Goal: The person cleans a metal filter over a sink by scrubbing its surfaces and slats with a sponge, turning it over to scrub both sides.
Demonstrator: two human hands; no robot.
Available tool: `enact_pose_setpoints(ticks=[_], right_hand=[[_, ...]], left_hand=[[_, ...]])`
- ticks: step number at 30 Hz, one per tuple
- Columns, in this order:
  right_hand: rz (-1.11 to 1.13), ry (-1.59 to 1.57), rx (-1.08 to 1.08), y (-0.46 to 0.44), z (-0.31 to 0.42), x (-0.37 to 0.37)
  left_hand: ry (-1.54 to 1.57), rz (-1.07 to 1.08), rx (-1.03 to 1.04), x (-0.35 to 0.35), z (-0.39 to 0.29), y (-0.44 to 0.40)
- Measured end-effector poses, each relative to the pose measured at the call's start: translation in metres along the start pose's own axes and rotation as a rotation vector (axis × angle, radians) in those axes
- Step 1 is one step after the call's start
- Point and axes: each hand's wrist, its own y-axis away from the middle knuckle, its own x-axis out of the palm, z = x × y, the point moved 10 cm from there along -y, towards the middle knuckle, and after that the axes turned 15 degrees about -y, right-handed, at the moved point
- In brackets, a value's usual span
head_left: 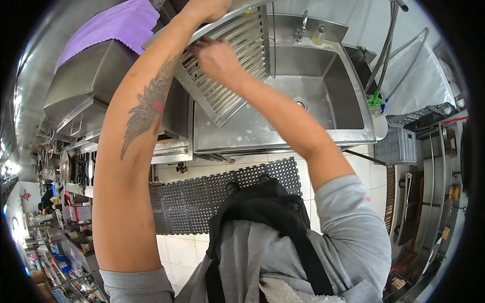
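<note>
head view: slatted panel [251, 50] top centre, tilted, its lower corner overlapping the left side of the sink [303, 86]. my right hand [218, 58], blurred, is at the panel's left part; can't tell if it grips. my left hand [214, 9] is cut by the top edge near the panel's rim, hold unclear. tap [303, 25] and bottle [319, 36] upper right, purple cloth [111, 30] upper left.

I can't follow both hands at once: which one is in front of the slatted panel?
The right hand: it covers part of the slatted metal panel, while the left hand is beyond the panel's rim.
</note>
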Motion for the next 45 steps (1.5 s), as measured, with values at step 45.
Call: enact_pose_setpoints(ticks=[45], right_hand=[[0.144, -0.056, 0.143, 0.000, 0.010, 0.022]], left_hand=[[-0.065, -0.038, 0.041, -0.005, 0.005, -0.007]])
